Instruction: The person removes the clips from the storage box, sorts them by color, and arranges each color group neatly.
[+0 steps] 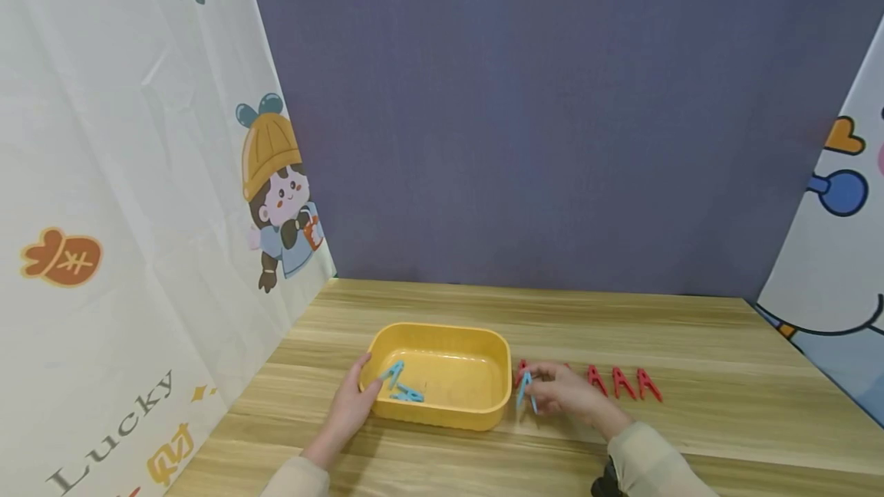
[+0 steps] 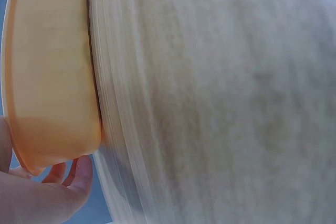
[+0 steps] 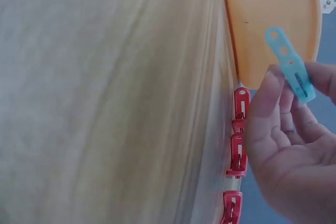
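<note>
A yellow plastic basin (image 1: 449, 419) stands on the table, with a few light-blue clothespins (image 1: 409, 393) inside at its left end. My left hand (image 1: 354, 399) grips the basin's left end, thumb over the rim and fingers against the outer wall; the left wrist view shows those fingers (image 2: 81, 174) at the basin's end. Just right of the basin, my right hand (image 1: 562, 393) pinches a light-blue clothespin (image 3: 290, 65) between thumb and fingers, above the table. Red clothespins (image 1: 624, 383) stand in a row behind and right of that hand, which partly hides some of them.
The wooden table (image 1: 725, 374) reaches back to a dark blue-grey panel (image 1: 539, 136). A white printed sheet (image 1: 138, 198) hangs along the left side, and another printed sheet (image 1: 822, 267) at the right. Something black (image 1: 606, 479) shows beneath the right sleeve.
</note>
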A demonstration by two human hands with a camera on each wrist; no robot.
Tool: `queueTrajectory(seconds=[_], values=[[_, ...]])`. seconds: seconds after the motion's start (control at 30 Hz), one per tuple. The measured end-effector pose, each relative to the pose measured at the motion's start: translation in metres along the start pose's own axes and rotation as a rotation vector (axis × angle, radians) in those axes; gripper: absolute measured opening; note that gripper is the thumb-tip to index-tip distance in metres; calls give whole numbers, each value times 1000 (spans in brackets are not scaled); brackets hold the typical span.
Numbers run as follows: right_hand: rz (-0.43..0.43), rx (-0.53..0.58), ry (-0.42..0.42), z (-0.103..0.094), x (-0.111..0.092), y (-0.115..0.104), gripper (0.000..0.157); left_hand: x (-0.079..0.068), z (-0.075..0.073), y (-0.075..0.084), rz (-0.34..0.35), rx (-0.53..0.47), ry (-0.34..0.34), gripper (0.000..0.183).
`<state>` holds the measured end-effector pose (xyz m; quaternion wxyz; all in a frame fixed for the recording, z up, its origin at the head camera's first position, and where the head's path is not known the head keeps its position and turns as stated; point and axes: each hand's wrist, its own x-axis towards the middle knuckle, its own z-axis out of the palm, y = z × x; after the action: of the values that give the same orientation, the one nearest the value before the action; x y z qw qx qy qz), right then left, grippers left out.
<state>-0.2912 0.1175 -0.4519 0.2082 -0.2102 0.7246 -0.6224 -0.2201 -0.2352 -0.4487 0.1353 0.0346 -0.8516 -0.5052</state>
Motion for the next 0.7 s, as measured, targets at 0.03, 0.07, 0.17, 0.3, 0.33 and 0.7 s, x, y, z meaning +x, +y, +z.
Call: queueTrajectory(seconds=[0.03, 0.07, 0.17, 0.3, 0.33, 0.7], values=[[-5, -17, 4, 0, 0, 0, 40, 0, 0, 0, 2, 1, 0, 52], [-6, -33, 9, 1, 0, 0, 39, 0, 0, 0, 4, 1, 1, 52], [-15, -104, 24, 2, 0, 1, 37, 0, 0, 1, 7, -1, 0, 52], [-23, -194, 28, 4, 0, 0, 35, 0, 0, 0, 4, -2, -3, 52], [-24, -209, 23, 4, 0, 0, 34, 0, 0, 0, 3, -2, -4, 52], [10, -312, 41, 5, 0, -1, 30, 0, -1, 2, 5, 8, 2, 51]])
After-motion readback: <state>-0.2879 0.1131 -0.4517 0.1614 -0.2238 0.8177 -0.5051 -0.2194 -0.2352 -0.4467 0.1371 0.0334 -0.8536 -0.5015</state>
